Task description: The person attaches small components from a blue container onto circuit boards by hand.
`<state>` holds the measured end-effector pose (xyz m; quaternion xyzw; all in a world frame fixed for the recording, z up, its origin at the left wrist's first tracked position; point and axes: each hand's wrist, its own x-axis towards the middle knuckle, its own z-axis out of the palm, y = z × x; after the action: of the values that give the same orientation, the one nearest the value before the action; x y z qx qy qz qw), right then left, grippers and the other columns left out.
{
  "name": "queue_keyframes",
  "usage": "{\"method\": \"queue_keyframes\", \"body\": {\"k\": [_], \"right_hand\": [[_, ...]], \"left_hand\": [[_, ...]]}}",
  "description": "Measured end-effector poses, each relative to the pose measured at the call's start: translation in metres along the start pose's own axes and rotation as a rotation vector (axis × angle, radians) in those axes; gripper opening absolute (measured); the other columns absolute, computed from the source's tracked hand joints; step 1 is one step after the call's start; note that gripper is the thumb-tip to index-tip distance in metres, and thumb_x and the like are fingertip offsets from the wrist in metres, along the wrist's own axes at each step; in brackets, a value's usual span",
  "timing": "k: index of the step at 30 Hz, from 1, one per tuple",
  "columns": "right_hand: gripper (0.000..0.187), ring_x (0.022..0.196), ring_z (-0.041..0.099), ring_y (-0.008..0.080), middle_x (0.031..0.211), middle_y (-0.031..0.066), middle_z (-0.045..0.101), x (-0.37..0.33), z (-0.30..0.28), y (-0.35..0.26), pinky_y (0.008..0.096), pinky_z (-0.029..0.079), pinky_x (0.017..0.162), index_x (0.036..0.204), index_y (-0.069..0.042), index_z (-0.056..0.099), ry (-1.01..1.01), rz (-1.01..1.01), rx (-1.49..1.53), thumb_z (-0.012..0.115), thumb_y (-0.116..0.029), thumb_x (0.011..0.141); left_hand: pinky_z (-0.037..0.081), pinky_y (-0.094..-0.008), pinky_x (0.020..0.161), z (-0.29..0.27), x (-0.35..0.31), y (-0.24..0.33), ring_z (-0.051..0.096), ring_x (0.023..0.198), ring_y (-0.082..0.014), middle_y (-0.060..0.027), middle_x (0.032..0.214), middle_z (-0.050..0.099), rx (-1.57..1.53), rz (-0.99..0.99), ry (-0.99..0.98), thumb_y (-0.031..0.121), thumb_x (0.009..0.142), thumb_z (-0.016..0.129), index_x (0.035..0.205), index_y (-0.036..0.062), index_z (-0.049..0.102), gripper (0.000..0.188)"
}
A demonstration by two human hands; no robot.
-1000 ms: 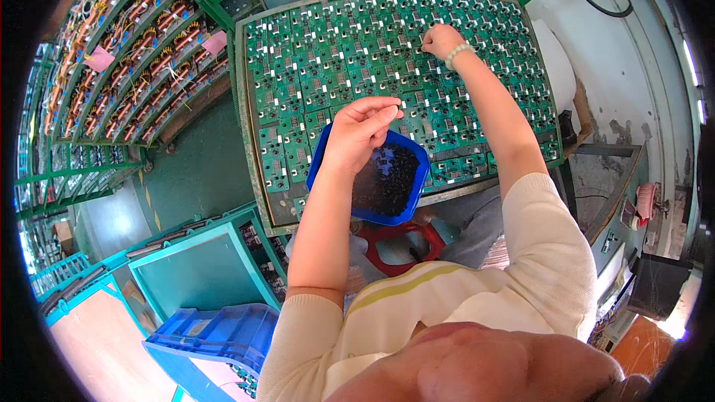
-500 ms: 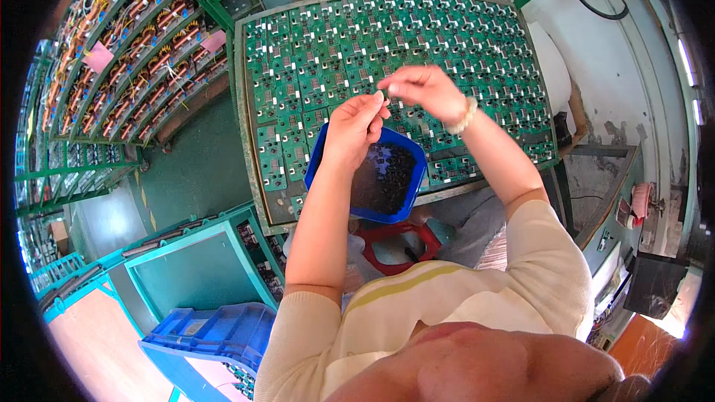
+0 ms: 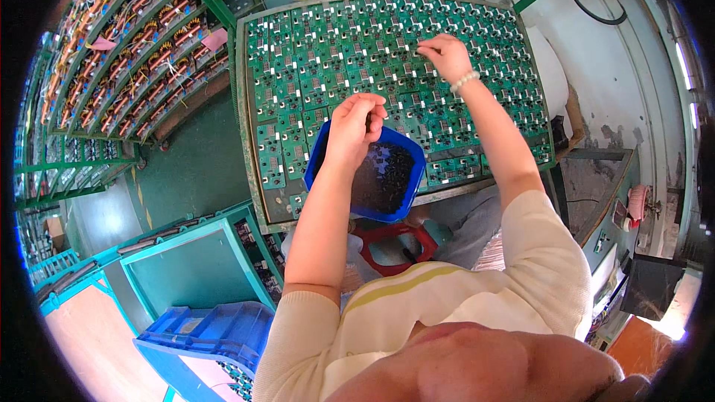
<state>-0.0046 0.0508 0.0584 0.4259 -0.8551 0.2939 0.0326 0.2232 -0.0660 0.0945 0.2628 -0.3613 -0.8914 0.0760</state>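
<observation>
Workshop interior, viewed from above; green-painted metal frames throughout. Upper left of frame: tall green metal racks (image 3: pixel 112 67) loaded with rows of boards carrying copper-coloured coils, two pink tags clipped among them. Lower left: blue plastic crate (image 3: pixel 205 331) on the floor beside a green metal cabinet top (image 3: pixel 186 268).

Centre: slanted tabletop (image 3: pixel 257 179) covered edge to edge with a grid of green printed circuit boards (image 3: pixel 313 52). At its lower edge sits a blue square plastic tray (image 3: pixel 402 193) holding a heap of small black electronic parts (image 3: pixel 383 175). Red plastic stool (image 3: pixel 391 242) visible just below the tray.

Left hand (image 3: pixel 354 126) is over the left side of the tray, fingers (image 3: pixel 372 113) bunched together at the tips; something small and dark appears pinched there, too small to identify with certainty.

Right hand (image 3: pixel 445 56), white bead bracelet at the wrist, reaches to the upper centre-right of the boards. Fingers (image 3: pixel 424 50) pinched nearly closed, tips touching a board surface; whether a part is held between them cannot be told.

Right of frame: stained white wall and a grey metal bench (image 3: pixel 596 186).
</observation>
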Motion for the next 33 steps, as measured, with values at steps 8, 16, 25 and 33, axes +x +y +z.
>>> {"method": "queue_keyframes", "body": {"k": [8,16,25,33], "right_hand": [[0.008,0.087,0.053,0.0225,0.082,0.0060,0.057,0.017,0.022,0.046,0.0338,0.045,0.078,0.076,-0.014,0.067,-0.230,-0.142,-0.459,0.061,-0.015,0.070],[0.009,0.085,0.053,0.0234,0.079,0.0065,0.057,0.025,0.019,0.042,0.0350,0.044,0.079,0.072,-0.014,0.066,-0.273,-0.143,-0.516,0.058,-0.012,0.069],[0.012,0.089,0.055,0.0254,0.083,0.0085,0.060,0.031,0.027,0.045,0.0359,0.046,0.080,0.073,-0.013,0.066,-0.372,-0.084,-0.536,0.056,-0.010,0.070],[0.015,0.089,0.055,0.0267,0.088,0.0107,0.059,0.023,0.021,0.047,0.0356,0.046,0.078,0.078,-0.010,0.066,-0.227,-0.259,-0.497,0.056,-0.006,0.067]], "left_hand": [[0.027,-0.0179,0.038,-0.001,0.003,-0.001,0.040,0.048,-0.0046,-0.0116,0.080,0.060,0.052,0.035,-0.080,0.006,0.083,0.045,0.098,-0.0008,0.050,0.017],[0.025,-0.0170,0.038,-0.005,0.002,-0.003,0.036,0.043,-0.0038,-0.0074,0.072,0.060,0.183,0.037,-0.085,0.021,0.083,0.057,0.091,0.0015,0.056,0.021],[0.026,-0.0165,0.037,0.002,-0.002,0.002,0.036,0.043,-0.0034,-0.0096,0.079,0.063,0.075,0.073,-0.109,0.013,0.081,0.059,0.093,0.0017,0.057,0.017],[0.026,-0.0162,0.037,-0.002,0.003,-0.003,0.036,0.042,-0.0029,-0.0079,0.076,0.063,0.083,0.094,-0.095,0.011,0.078,0.062,0.090,0.0007,0.059,0.016]]}}
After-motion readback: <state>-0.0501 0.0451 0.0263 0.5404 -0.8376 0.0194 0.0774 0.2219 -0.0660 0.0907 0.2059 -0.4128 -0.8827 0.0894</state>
